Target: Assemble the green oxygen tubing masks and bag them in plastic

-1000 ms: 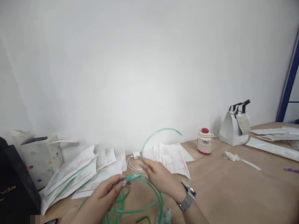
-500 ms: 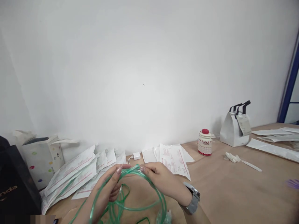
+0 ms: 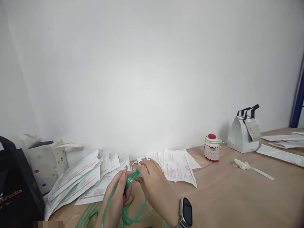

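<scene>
Clear green plastic tubing [image 3: 129, 219] hangs in loops below my hands, and more strands of it lie on the table at the lower left. My left hand [image 3: 117, 193] grips a bundle of the tubing between thumb and fingers. Against the other side of that bundle my right hand [image 3: 155, 185] is curled, its fingers bent over the top. The back of the hand hides how the right fingertips meet the tubing. A watch [image 3: 186, 211] sits on the right wrist.
Paper-and-plastic packets [image 3: 78, 177] pile up on the left, beside a black bag [image 3: 19, 186] and a dotted white bag [image 3: 45, 164]. Printed sheets [image 3: 177, 166] lie beyond my hands. Right of them stand a red-lidded jar [image 3: 211, 150] and a white handled bag [image 3: 241, 134].
The wide loop of tubing has been drawn into a tighter bundle. My right hand has turned over, with its fingers now over the tubing. The view has shifted slightly.
</scene>
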{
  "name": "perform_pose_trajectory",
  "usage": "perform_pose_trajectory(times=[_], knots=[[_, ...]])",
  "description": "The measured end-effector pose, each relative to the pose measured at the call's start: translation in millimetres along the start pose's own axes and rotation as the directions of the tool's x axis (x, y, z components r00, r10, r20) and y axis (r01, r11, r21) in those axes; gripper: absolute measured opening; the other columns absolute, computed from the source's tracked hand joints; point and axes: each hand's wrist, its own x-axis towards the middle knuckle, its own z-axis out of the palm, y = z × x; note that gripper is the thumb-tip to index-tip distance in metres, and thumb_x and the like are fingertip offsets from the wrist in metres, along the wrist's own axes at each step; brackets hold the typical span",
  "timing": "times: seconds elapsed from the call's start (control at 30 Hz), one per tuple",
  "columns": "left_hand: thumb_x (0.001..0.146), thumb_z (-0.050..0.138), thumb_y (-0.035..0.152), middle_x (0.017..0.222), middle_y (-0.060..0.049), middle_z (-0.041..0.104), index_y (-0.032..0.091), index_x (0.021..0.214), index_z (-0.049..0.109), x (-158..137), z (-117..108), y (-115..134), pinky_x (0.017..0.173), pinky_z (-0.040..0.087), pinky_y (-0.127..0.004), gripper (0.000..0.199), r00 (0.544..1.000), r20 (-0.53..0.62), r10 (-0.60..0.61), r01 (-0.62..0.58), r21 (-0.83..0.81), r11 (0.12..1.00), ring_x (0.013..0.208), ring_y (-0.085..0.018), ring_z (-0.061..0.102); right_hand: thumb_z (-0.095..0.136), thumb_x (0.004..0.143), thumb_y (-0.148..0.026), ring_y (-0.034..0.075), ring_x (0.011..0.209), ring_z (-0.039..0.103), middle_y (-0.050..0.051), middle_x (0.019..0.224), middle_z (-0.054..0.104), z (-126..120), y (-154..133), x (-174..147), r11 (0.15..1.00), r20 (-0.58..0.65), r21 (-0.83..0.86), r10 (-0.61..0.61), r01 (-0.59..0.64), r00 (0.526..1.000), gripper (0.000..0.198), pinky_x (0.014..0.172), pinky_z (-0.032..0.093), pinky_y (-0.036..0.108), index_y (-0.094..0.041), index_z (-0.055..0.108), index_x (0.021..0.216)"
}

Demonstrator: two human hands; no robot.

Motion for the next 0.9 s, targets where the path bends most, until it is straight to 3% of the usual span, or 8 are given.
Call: perform_pose_trajectory(times=[0.1, 0.2, 0.33, 0.4, 0.5, 0.67, 0.77, 0.9], knots=[[0.07, 0.054, 0.056, 0.042, 0.009, 0.035, 0.016, 0.092, 0.059, -2, 1, 2, 0.038, 0.02, -0.017, 0.046, 1.0, 0.025, 0.018, -0.019, 0.031, 0.999, 0.038, -0.006, 0.027, 0.036, 0.081, -0.001, 0.023, 0.092, 0.051, 0.009, 0.098, 0.056, 3, 7, 0, 1.0, 0.065, -0.024, 0.022, -0.02, 0.998, 0.024, 0.078, 0.045, 0.04, -0.018, 0.05, 0.09], [0.065, 0.065, 0.047, 0.054, 0.003, 0.054, 0.018, 0.099, 0.06, -4, -5, 11, 0.045, 0.035, -0.02, 0.045, 0.992, 0.124, 0.01, -0.017, 0.053, 0.998, 0.048, -0.01, 0.047, 0.033, 0.078, 0.003, 0.018, 0.071, 0.052, 0.005, 0.082, 0.055, -1, 14, -1, 0.997, 0.164, 0.009, 0.077, -0.08, 0.983, 0.027, 0.061, 0.045, 0.03, -0.017, 0.049, 0.087], [0.07, 0.061, 0.045, 0.08, -0.005, 0.067, 0.022, 0.114, 0.053, -5, -24, 23, 0.074, 0.046, -0.035, 0.05, 0.956, 0.241, -0.168, 0.195, -0.092, 0.976, 0.077, -0.023, 0.063, 0.031, 0.079, 0.002, 0.017, 0.068, 0.051, 0.004, 0.08, 0.053, -11, 24, -1, 0.987, 0.142, 0.018, 0.153, -0.157, 0.978, 0.027, 0.059, 0.043, 0.028, -0.017, 0.049, 0.087], [0.074, 0.052, 0.053, 0.078, -0.007, 0.067, 0.02, 0.111, 0.054, -4, -29, 23, 0.074, 0.046, -0.038, 0.05, 0.923, 0.321, -0.213, 0.258, -0.106, 0.96, 0.074, -0.024, 0.064, 0.029, 0.078, 0.003, 0.017, 0.069, 0.051, 0.005, 0.082, 0.053, -14, 29, -1, 0.987, 0.115, -0.004, 0.157, -0.158, 0.981, 0.033, 0.061, 0.043, 0.029, -0.017, 0.052, 0.092], [0.072, 0.054, 0.054, 0.06, -0.001, 0.062, 0.018, 0.094, 0.06, 0, -25, 12, 0.058, 0.046, -0.031, 0.043, 0.892, 0.429, -0.142, 0.159, -0.003, 0.987, 0.052, -0.017, 0.059, 0.029, 0.074, 0.005, 0.017, 0.071, 0.051, 0.006, 0.086, 0.053, -13, 32, -1, 0.989, 0.081, 0.041, 0.14, -0.143, 0.987, 0.053, 0.062, 0.046, 0.031, -0.018, 0.046, 0.118], [0.072, 0.058, 0.049, 0.038, 0.011, 0.03, 0.018, 0.062, 0.051, 5, -9, -5, 0.033, 0.023, -0.017, 0.033, 0.941, 0.338, -0.019, 0.037, -0.045, 0.998, 0.031, -0.003, 0.023, 0.028, 0.081, -0.005, 0.017, 0.076, 0.057, 0.004, 0.086, 0.054, -11, 35, -2, 0.884, -0.034, 0.403, 0.272, -0.236, 0.962, 0.061, 0.07, 0.049, 0.034, -0.026, 0.021, 0.138], [0.072, 0.058, 0.049, 0.043, 0.011, 0.026, 0.018, 0.06, 0.045, 7, -8, -4, 0.034, 0.013, -0.015, 0.036, 0.974, 0.226, 0.001, 0.033, -0.147, 0.989, 0.037, -0.003, 0.014, 0.032, 0.088, -0.02, 0.02, 0.089, 0.059, 0.006, 0.094, 0.061, -14, 37, -2, 0.77, 0.063, 0.521, 0.394, -0.367, 0.917, 0.048, 0.079, 0.046, 0.037, -0.024, 0.029, 0.136], [0.071, 0.06, 0.049, 0.049, 0.01, 0.029, 0.018, 0.059, 0.042, 8, -13, 3, 0.038, 0.017, -0.015, 0.038, 0.998, 0.029, 0.06, -0.055, -0.147, 0.988, 0.042, -0.004, 0.017, 0.047, 0.084, -0.037, 0.027, 0.105, 0.053, 0.009, 0.102, 0.064, -19, 35, -2, 0.739, 0.264, 0.5, 0.366, -0.451, 0.892, 0.043, 0.09, 0.038, 0.04, -0.023, 0.048, 0.124]])
